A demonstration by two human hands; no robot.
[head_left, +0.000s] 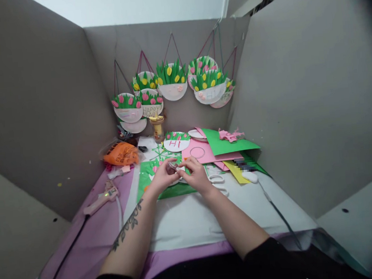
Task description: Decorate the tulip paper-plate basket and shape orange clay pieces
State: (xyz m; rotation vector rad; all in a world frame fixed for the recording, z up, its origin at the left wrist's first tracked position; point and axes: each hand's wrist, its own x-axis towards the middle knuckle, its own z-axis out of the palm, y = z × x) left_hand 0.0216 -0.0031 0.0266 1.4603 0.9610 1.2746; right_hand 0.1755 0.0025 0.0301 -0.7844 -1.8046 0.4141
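Note:
Over the middle of the table, my left hand [163, 175] is closed around a small round see-through thing [171, 167] with a brownish-pink tint; its kind is too small to make out. My right hand [194, 173] meets it from the other side, fingertips pinched together at its edge. Beneath both hands lies a green sheet [144, 184] with a paper-plate craft of pink tulips [156, 164] on it, partly covered by my hands. White-handled scissors [217, 179] lie just right of my right hand.
A pink glue gun [102, 198] with its cord lies at left, near an orange bag [121, 154]. Behind stand a jar [158, 131] and a "Hi" plate [176, 144]. Coloured paper [230, 143] and a white mouse-like device [249, 177] are at right. Flower plates [173, 91] hang on the grey back panel.

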